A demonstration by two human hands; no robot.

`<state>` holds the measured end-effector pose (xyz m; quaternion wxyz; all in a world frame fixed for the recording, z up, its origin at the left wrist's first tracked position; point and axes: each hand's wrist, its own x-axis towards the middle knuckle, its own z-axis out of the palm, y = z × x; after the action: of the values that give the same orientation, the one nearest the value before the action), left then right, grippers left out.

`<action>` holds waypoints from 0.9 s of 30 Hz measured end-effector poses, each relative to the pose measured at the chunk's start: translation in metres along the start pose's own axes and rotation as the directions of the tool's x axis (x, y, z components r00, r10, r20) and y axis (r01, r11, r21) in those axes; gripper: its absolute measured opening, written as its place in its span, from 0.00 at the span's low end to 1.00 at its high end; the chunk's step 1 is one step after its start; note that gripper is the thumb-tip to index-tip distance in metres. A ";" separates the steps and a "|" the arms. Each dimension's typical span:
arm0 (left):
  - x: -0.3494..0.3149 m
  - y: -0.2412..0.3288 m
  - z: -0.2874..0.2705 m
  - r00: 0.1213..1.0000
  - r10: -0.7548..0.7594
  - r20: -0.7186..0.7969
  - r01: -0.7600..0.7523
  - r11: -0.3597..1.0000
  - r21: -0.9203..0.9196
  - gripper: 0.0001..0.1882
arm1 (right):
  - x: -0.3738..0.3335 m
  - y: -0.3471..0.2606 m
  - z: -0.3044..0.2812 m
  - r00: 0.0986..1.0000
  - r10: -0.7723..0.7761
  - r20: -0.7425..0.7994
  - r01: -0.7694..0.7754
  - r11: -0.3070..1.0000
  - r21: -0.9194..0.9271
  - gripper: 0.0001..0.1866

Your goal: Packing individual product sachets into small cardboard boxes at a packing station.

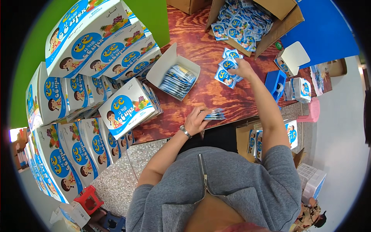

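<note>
My left hand (196, 119) grips a thin stack of blue-and-white sachets (215, 114) at the near edge of the wooden table (201, 46). My right hand (242, 69) reaches out over a loose pile of the same sachets (226, 69) and touches them. An open white carton (170, 69) lies between my hands and the stacked boxes, partly filled with sachets standing in a row (177, 80). A brown cardboard box (270, 36) at the far side is full of loose sachets (240, 19).
Tall stacks of white-and-blue printed cartons (96, 50) fill the left. A blue tape dispenser (275, 83), small open cartons (291, 58) and a pink basket (313, 110) stand at the right. Red and blue stools (89, 199) sit on the floor.
</note>
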<state>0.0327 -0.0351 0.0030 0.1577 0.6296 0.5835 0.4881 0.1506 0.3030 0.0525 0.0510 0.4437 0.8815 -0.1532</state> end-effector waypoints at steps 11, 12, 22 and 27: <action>0.005 -0.002 0.001 0.999 0.047 0.002 -0.047 0.999 -0.006 0.23 | -0.018 -0.011 0.008 0.930 -0.326 0.170 0.316 0.945 0.084 0.32; 0.005 -0.003 0.000 0.999 0.044 0.007 -0.044 0.999 -0.011 0.23 | -0.025 -0.020 0.014 0.927 -0.332 0.174 0.321 0.943 0.088 0.32; 0.005 -0.008 0.003 0.993 0.053 -0.103 -0.039 0.990 0.132 0.25 | -0.100 -0.084 0.022 0.797 -0.604 -0.025 0.599 0.784 0.163 0.40; 0.006 -0.009 0.003 0.996 0.020 -0.088 -0.012 0.997 0.081 0.25 | -0.118 -0.083 0.022 0.757 -0.653 -0.023 0.628 0.717 0.303 0.35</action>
<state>0.0292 -0.0263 -0.0030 0.1023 0.6177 0.6040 0.4931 0.1545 0.1587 0.0770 -0.0338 0.1064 0.9446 -0.3085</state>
